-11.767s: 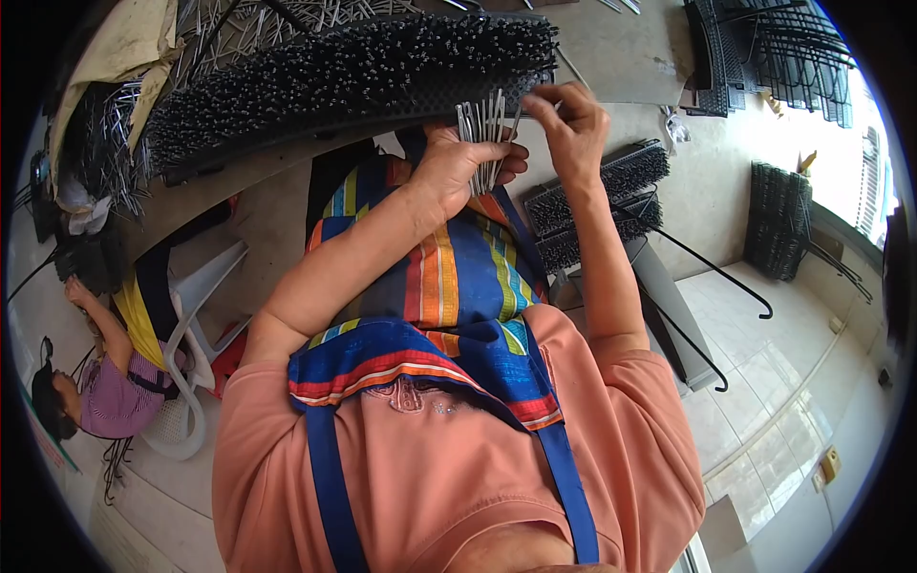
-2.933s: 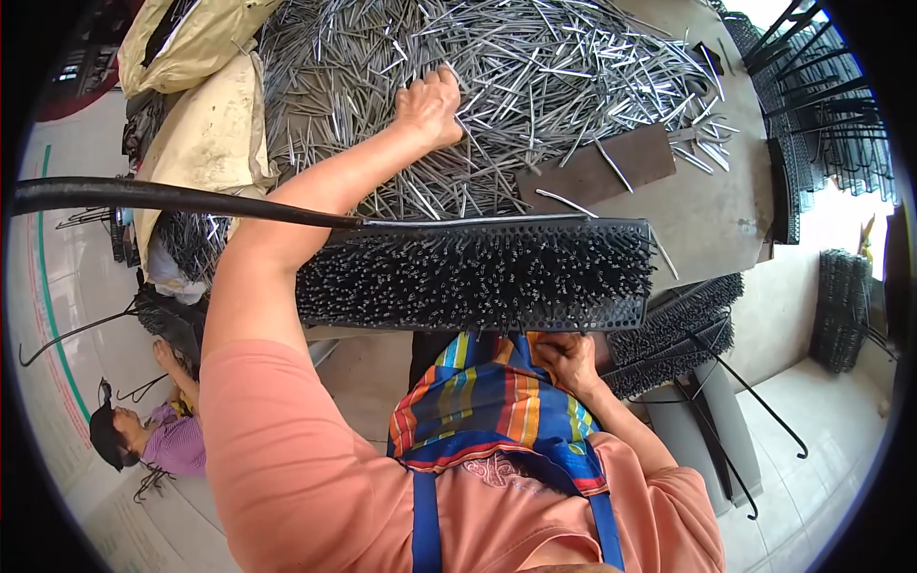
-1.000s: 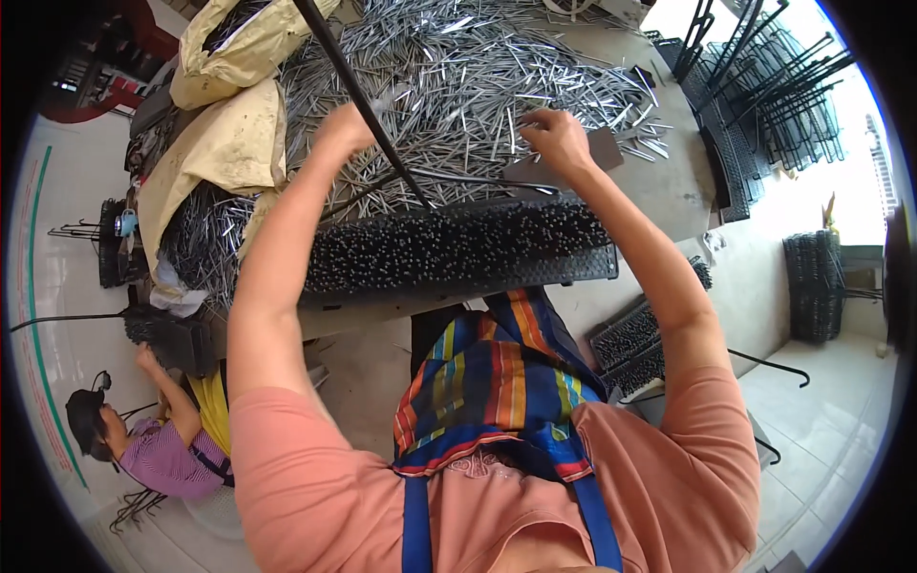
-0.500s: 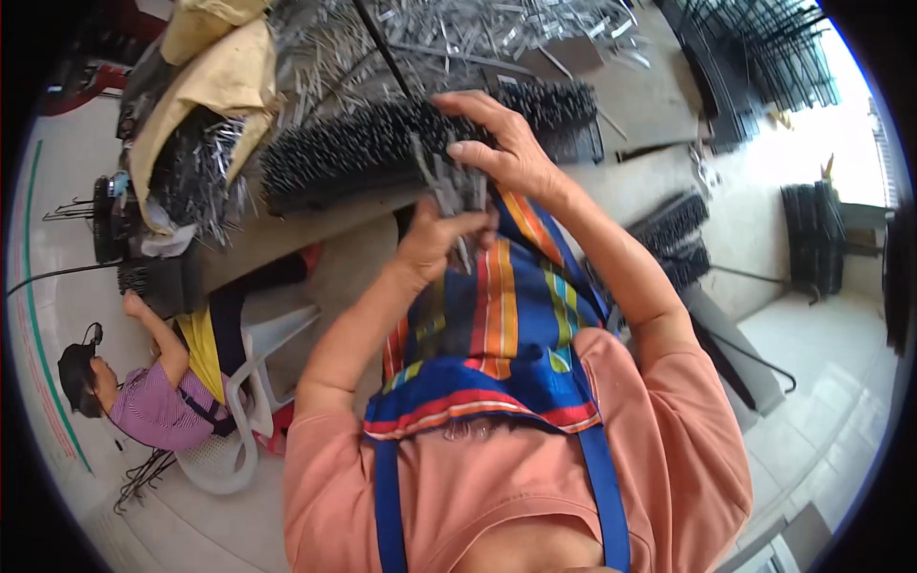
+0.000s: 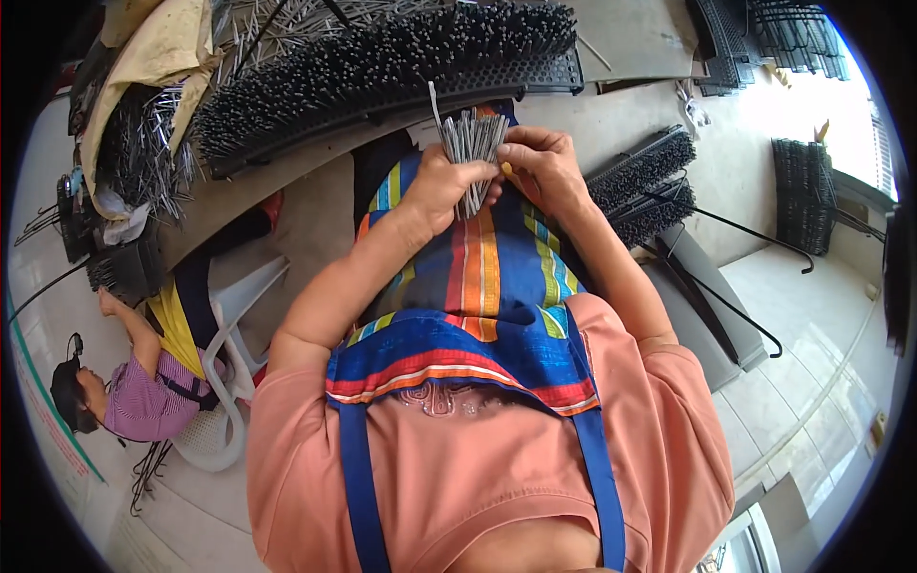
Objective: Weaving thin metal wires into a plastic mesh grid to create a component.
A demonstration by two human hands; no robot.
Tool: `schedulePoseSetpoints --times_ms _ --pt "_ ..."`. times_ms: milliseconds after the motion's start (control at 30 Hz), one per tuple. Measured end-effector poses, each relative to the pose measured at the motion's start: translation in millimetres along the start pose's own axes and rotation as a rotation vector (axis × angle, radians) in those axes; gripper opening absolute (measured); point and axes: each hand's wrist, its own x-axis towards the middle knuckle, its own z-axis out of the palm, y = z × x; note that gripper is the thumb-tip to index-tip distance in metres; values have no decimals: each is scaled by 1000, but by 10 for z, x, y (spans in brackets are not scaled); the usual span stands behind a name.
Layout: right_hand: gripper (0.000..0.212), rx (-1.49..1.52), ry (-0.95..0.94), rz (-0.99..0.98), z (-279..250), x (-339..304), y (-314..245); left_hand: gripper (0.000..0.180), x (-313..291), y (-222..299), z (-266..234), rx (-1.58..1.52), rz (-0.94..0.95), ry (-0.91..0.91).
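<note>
My left hand (image 5: 441, 188) is closed around a bundle of thin grey strips (image 5: 472, 138), fanned upward in front of my striped apron (image 5: 478, 258). One strip sticks up higher than the others at the left. At the bundle's right edge, my right hand (image 5: 546, 167) has its thumb and fingers pinched together; whatever lies between them is hidden. Just beyond both hands is a long black perforated rack (image 5: 549, 78), densely filled with upright dark pins (image 5: 382, 62).
Loose strips lie piled behind the rack, and a tan sack (image 5: 158, 57) of strips sits at left. Two more pin-filled racks (image 5: 650, 167) stand at right near hooked black rods (image 5: 735, 229). A co-worker (image 5: 153, 396) sits on a white chair (image 5: 224, 435) at left.
My right hand has come down from over the rack to the bundle's right edge. The left hand still grips the bundle. The whole view has shifted, with the rack now higher up.
</note>
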Motion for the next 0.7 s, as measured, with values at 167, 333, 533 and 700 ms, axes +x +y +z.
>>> schedulePoseSetpoints --times_ms 167,333,533,700 --pt "16 -49 73 -34 -89 119 -78 16 130 35 106 -53 -59 52" --pt "15 -252 90 -33 -204 193 -98 14 191 84 131 -19 -84 51" --pt "14 -149 67 59 -247 118 -241 13 220 26 192 18 -69 72" --pt "10 -286 113 -29 -348 129 -297 14 319 -142 239 130 128 174"
